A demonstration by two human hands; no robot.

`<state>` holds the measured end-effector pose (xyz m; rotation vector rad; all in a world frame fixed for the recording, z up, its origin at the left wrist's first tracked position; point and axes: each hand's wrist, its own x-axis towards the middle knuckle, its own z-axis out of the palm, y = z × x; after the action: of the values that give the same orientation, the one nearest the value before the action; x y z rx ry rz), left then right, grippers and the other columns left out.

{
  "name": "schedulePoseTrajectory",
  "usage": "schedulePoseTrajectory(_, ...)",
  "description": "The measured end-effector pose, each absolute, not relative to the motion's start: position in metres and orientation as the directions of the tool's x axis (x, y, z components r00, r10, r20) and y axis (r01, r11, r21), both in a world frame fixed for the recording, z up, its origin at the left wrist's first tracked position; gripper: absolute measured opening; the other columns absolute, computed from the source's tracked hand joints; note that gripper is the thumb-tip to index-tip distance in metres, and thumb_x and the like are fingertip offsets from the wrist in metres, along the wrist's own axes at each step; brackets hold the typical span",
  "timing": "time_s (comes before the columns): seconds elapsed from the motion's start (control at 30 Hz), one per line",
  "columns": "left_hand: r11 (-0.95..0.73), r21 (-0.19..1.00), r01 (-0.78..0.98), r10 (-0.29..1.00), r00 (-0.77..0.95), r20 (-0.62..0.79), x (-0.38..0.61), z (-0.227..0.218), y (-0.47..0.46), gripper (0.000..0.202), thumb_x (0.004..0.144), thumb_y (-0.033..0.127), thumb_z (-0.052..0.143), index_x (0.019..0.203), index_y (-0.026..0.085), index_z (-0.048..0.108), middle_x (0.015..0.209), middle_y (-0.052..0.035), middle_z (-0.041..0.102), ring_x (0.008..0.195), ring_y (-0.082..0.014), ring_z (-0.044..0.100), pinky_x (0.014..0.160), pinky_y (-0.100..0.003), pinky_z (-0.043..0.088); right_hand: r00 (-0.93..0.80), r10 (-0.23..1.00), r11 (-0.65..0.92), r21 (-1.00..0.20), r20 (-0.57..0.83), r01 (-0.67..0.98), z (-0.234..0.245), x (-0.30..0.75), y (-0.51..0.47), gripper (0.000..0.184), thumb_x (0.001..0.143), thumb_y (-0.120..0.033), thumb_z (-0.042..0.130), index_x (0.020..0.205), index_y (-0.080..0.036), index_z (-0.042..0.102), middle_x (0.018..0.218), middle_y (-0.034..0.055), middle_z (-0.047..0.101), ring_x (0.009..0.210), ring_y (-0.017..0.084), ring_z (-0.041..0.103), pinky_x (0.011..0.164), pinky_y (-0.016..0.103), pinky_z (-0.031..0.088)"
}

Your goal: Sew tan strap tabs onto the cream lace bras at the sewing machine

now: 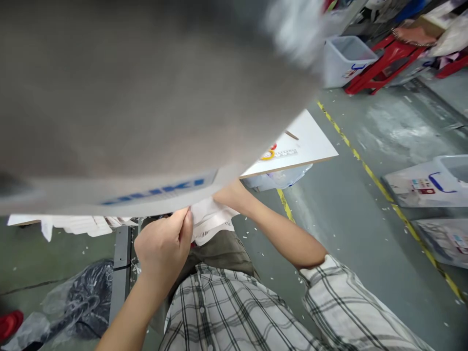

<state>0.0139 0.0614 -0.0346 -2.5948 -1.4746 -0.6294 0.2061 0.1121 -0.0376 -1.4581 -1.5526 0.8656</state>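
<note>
My left hand [164,239] is closed, thumb pressed to the fingers, at the edge of a white piece with fine dark print [212,225]. Whether this piece is cloth or paper I cannot tell. It hangs over my lap below the sewing machine [153,190], a big blurred white-grey head with blue lettering that fills the upper left. My right hand [227,196] reaches in at the piece's right side, its fingers hidden by the machine and the piece.
A white table corner [314,141] bears a clear ruler [287,153] and yellow-ringed scissors [268,155]. White strips [84,224] hang off the left edge. Plastic bins [420,183] and a red stool [387,61] stand right. A bagged dark bundle [89,297] lies lower left.
</note>
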Motion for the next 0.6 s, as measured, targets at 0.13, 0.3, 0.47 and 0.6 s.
schedulePoseTrajectory(0.13,-0.536,0.105,0.837,0.794,0.458,0.401,0.0124,-0.0329,0.0634,0.026,0.095,0.032,0.053,0.107,0.025,0.075,0.054,-0.0001,0.065,0.049,-0.0149,0.053,0.051,-0.028,0.027,0.006,0.994,0.094,-0.895,0.107,0.437,-0.0345,0.2048,0.1142,0.005,0.083,-0.022,0.059,0.081,-0.023,0.055,0.061,-0.0045,0.05,0.06,0.017,0.051,0.077,0.036,0.049)
schedulePoseTrajectory(0.3,-0.537,0.121,0.835,0.797,0.455,0.398,0.012,-0.0325,0.0638,0.027,0.094,0.032,0.052,0.108,0.027,0.075,0.052,-0.0002,0.063,0.048,-0.0148,0.052,0.05,-0.028,0.024,0.01,0.994,0.097,-0.922,0.109,0.375,-0.0356,0.2042,0.1138,0.005,0.084,-0.025,0.059,0.081,-0.023,0.055,0.059,-0.0057,0.047,0.061,0.017,0.051,0.079,0.035,0.049)
schedulePoseTrajectory(0.47,-0.53,0.101,0.842,0.796,0.453,0.401,0.0125,-0.0317,0.0636,0.028,0.094,0.033,0.052,0.11,0.026,0.074,0.05,0.0002,0.061,0.048,-0.0152,0.053,0.049,-0.028,0.025,0.009,0.993,0.104,-0.919,0.116,0.38,-0.0359,0.2044,0.1121,0.005,0.086,-0.027,0.057,0.083,-0.023,0.056,0.059,-0.0058,0.047,0.06,0.016,0.049,0.077,0.033,0.048)
schedulePoseTrajectory(0.6,-0.544,0.108,0.832,0.793,0.468,0.39,0.0129,-0.029,0.0633,0.028,0.094,0.033,0.052,0.109,0.026,0.075,0.047,0.0008,0.06,0.043,-0.0139,0.05,0.047,-0.028,0.023,0.016,0.994,0.094,-0.916,0.109,0.39,-0.0347,0.2046,0.1108,0.009,0.085,-0.033,0.058,0.087,-0.024,0.057,0.062,-0.0047,0.05,0.061,0.017,0.049,0.072,0.031,0.048)
